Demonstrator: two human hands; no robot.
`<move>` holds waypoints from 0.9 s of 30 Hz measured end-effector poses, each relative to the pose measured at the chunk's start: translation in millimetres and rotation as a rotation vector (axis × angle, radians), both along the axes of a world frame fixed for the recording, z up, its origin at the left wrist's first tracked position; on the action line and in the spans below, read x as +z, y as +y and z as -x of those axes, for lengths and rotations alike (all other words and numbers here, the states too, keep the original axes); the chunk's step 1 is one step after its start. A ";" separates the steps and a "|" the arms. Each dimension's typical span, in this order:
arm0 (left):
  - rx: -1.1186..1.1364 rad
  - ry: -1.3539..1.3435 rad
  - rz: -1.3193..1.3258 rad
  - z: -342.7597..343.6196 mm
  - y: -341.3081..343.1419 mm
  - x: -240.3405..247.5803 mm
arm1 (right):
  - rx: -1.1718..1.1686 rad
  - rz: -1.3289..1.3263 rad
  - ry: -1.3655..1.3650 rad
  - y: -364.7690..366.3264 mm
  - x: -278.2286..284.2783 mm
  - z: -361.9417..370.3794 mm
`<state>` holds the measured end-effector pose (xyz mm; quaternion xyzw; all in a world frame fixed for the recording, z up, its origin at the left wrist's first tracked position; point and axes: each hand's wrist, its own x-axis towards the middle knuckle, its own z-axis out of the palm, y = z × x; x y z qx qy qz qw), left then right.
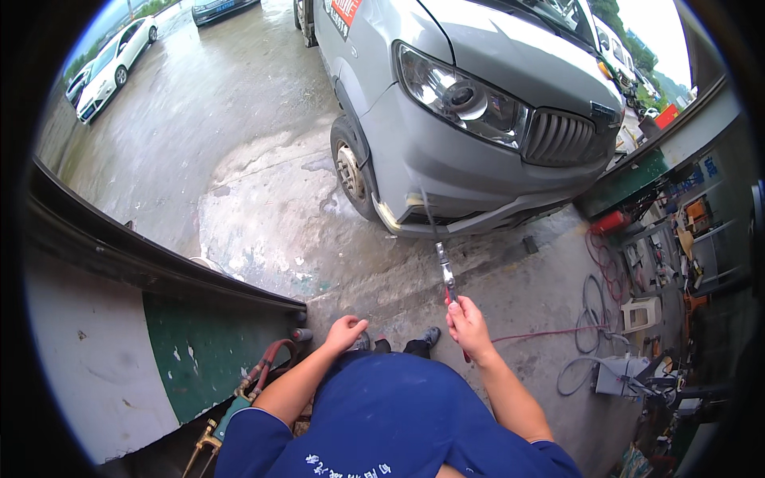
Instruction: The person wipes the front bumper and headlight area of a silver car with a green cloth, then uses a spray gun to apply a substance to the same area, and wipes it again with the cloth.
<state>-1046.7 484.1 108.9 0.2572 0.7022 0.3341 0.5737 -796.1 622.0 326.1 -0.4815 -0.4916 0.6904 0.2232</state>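
My right hand [468, 325] is wrapped round a plier-like hand tool [445, 271] with a silver metal head and red grips. The tool points away from me toward the front bumper [470, 187] of a grey truck. A thin grey streak runs on from its tip to the bumper's lower corner; whether this is a rod or a spray, I cannot tell. My left hand [345, 333] hangs at waist height on the left, its fingers loosely curled with nothing visible in them.
A metal panel [183, 350] and a cutting torch [213, 434] with red hoses are at my left. Along the right lie hoses [591, 311], a white plastic stool [640, 315], a red cylinder [610, 222] and cluttered shelves. A white car [118, 64] is parked outside.
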 end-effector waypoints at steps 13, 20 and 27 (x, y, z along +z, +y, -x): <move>-0.161 0.487 0.333 67.2 -95.6 -74.7 | -0.185 -0.217 0.030 7.3 28.3 3.6; -0.170 0.405 0.332 69.6 -89.0 -96.2 | -0.286 -0.258 0.113 40.7 59.6 7.9; -0.198 0.363 0.333 64.6 -70.5 -82.0 | -0.198 -0.245 0.106 91.8 108.1 31.8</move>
